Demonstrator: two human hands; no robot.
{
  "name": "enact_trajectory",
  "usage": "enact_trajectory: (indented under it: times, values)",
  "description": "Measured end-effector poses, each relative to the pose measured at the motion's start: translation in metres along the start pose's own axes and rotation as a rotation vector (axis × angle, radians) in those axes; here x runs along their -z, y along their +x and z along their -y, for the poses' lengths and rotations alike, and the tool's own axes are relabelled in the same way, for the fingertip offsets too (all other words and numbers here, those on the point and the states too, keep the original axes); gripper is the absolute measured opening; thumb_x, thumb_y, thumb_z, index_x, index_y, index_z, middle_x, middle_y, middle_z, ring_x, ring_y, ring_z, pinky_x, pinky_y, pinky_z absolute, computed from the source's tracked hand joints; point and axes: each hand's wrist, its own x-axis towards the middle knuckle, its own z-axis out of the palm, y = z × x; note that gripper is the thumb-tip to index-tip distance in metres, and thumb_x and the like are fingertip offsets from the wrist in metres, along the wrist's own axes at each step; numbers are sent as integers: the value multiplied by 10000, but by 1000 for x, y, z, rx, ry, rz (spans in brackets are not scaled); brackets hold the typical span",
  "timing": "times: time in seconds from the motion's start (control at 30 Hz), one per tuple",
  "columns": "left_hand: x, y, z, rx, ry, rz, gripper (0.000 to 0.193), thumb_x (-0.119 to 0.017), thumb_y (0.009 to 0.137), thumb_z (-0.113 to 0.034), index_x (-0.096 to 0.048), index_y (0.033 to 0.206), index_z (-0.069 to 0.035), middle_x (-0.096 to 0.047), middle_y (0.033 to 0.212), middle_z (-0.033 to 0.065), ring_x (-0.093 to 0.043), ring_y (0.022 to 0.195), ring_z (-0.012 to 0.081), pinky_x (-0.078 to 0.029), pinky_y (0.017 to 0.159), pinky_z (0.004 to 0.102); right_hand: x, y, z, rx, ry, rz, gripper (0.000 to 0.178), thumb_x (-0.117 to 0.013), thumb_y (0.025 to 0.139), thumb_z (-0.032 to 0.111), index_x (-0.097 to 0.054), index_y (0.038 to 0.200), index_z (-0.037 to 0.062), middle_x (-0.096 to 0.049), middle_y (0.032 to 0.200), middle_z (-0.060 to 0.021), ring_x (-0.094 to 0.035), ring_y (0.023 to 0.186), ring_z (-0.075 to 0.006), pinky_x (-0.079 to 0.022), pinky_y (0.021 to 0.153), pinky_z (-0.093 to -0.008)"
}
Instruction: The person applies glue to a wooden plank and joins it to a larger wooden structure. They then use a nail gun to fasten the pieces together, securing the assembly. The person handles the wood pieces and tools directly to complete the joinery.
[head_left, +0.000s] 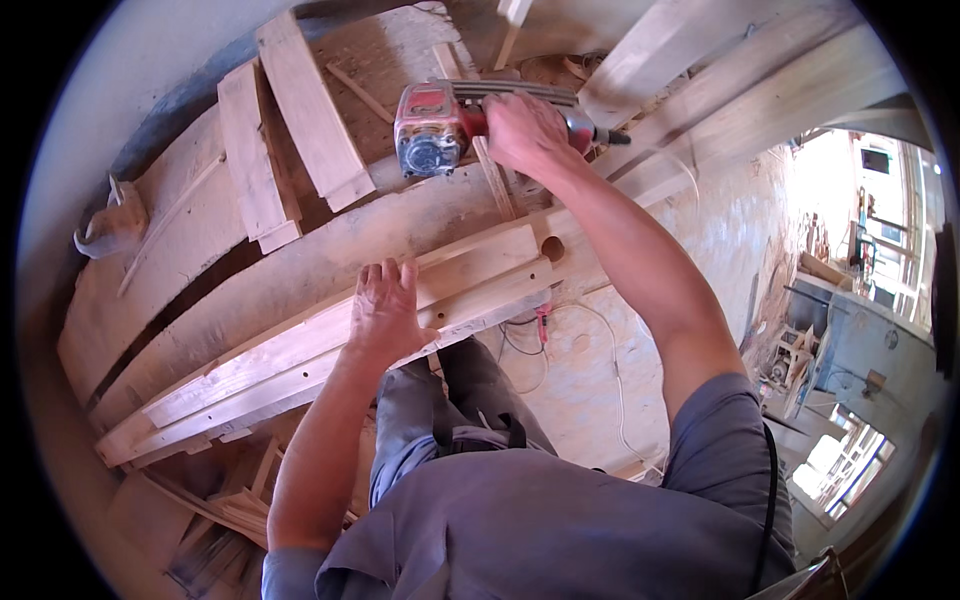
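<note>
The two hands are apart. The right hand (525,132) is clamped around the handle of a red pneumatic nail gun (427,105), which is held on the far side of the workpiece, with its blocky head turned to the left and its long magazine (530,91) on the far side of the hand. A dark hose fitting (612,136) projects from the right end of the handle. The left hand (384,308) lies palm down on the workpiece, a long pale timber assembly (250,362), with the fingers extended toward the far side and the thumb pointing right; it is not wrapped around the wood. The timber assembly runs diagonally from the near left to the centre of the scene, in front of the person, and consists of parallel strips laid lengthwise. Small dark holes are visible along the near strip; a larger round hole (552,249) is located just beyond the right end of the strips. On the far left, two short boards (312,112) (252,150) lie side by side, near a pale crumpled bag (115,222). Wood offcuts (238,505) are piled at the near left. On the floor to the right of the legs are a red-handled tool (543,322) and a pale hose (617,375).
</note>
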Motion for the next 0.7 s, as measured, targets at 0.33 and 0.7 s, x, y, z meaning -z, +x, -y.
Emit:
enact_trajectory:
  times: [0.33, 0.7]
  values:
    - [-1, 20, -34, 26, 9, 43, 1076, -955, 540, -397, -405, 1371, 11, -516, 1195, 224, -497, 1159, 396, -381, 1050, 495, 6, -281, -72, -112, 306, -509, 174, -739, 903, 160, -644, 1009, 60, -653, 807, -61, -652, 753, -238, -530, 677, -385]
    - [-11, 59, -63, 75, 38, 136, 1101, -936, 575, -402, -358, 1424, -4, -485, 1266, 239, -485, 1192, 422, -386, 1052, 517, -94, -467, 11, -1465, 1313, -266, 104, -590, 833, 24, -546, 794, 110, -481, 640, 33, -462, 514, -65, -345, 440, -249]
